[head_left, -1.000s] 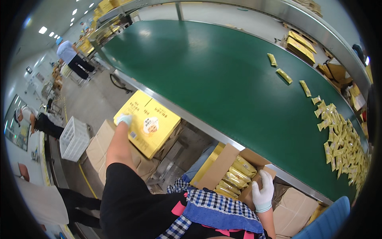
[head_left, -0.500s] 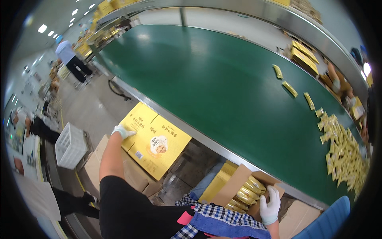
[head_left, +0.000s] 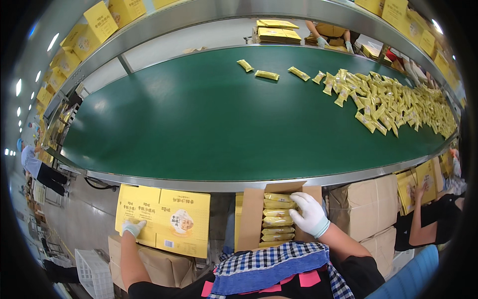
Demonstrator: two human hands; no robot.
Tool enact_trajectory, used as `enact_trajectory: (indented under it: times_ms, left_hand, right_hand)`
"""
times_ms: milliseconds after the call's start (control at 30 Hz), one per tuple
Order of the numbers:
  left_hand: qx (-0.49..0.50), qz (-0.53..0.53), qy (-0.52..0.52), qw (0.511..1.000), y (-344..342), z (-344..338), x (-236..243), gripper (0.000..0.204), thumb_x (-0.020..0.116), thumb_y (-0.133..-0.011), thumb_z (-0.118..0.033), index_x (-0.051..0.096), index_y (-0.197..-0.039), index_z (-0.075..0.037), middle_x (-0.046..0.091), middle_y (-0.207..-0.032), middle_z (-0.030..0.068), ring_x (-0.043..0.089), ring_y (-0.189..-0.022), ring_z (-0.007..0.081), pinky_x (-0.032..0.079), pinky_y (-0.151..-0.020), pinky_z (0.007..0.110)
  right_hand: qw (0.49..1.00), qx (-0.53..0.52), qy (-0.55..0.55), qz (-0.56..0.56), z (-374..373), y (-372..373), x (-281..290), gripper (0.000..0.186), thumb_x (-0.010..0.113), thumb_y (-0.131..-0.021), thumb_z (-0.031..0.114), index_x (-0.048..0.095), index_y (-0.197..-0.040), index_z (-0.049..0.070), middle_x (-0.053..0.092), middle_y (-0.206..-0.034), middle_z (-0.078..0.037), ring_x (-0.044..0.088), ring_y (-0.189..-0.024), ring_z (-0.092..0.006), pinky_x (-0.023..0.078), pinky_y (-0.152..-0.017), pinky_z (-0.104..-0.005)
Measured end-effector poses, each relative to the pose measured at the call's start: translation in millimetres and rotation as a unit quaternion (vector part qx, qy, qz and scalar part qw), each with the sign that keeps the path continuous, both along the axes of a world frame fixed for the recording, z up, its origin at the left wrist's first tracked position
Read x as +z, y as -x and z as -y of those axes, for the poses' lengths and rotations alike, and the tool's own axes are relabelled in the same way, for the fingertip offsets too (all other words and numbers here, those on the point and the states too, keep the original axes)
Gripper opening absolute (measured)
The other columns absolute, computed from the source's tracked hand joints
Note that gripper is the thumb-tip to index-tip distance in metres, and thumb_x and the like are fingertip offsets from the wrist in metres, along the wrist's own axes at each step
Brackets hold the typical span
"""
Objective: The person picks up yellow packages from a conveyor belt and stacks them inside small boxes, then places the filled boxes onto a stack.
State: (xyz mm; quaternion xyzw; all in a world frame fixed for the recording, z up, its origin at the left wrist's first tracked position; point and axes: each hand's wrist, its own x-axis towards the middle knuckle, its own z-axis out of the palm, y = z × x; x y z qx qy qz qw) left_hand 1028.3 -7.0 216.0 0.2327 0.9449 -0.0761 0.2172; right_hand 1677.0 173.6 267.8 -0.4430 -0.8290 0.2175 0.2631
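Note:
My left hand (head_left: 133,227), white-gloved, rests on the lower left part of a flat yellow printed carton (head_left: 191,239), its fingers laid on the surface. The carton lies on a brown paper-wrapped bundle (head_left: 164,261) beside the belt. In front of me stands an open cardboard box (head_left: 250,219) holding a row of yellow wrapped packets (head_left: 278,221). My right hand (head_left: 309,214), also gloved, is at the box's right side, with thumb and fingers apart over the ends of the packets. Its fingertips appear to touch them.
A green conveyor belt (head_left: 189,124) with a metal rim spans the view beyond the box. Loose yellow packets (head_left: 378,102) are heaped on its right. Wrapped bundles (head_left: 366,207) stand to my right, next to a blue chair back (head_left: 411,276). Co-workers' hands (head_left: 322,42) show across the belt.
The view has swung to the right and levelled. My right hand has shifted over the packets in the box. My left hand stays on the yellow carton.

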Motion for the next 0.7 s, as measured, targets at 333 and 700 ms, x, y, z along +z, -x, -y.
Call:
enact_trajectory:
  times_ms: [333, 700]
  left_hand:
    - [0.07, 0.082, -0.195, 0.975, -23, 16, -33, 0.093, 0.089, -0.076, -0.041, 0.048, -0.14, 0.012, 0.063, -0.133, 0.0221, 0.062, -0.122, 0.0299, 0.049, -0.104, 0.037]
    - [0.162, 0.408, -0.342, 0.831, -47, 37, 15, 0.051, 0.073, -0.095, -0.027, 0.059, -0.132, 0.005, 0.071, -0.12, 0.015, 0.07, -0.102, 0.0245, 0.058, -0.089, 0.037]
  right_hand:
    - [0.999, 0.024, 0.014, -0.039, -2, 0, 2, 0.04, 0.068, -0.087, 0.02, 0.063, -0.122, 0.0, 0.064, -0.122, -0.02, 0.062, -0.113, -0.0376, 0.05, -0.1, -0.0441]
    - [0.998, 0.031, 0.038, -0.042, -5, 3, 0, 0.041, 0.069, -0.085, 0.014, 0.063, -0.123, -0.002, 0.064, -0.124, -0.022, 0.061, -0.115, -0.0398, 0.049, -0.102, -0.044]
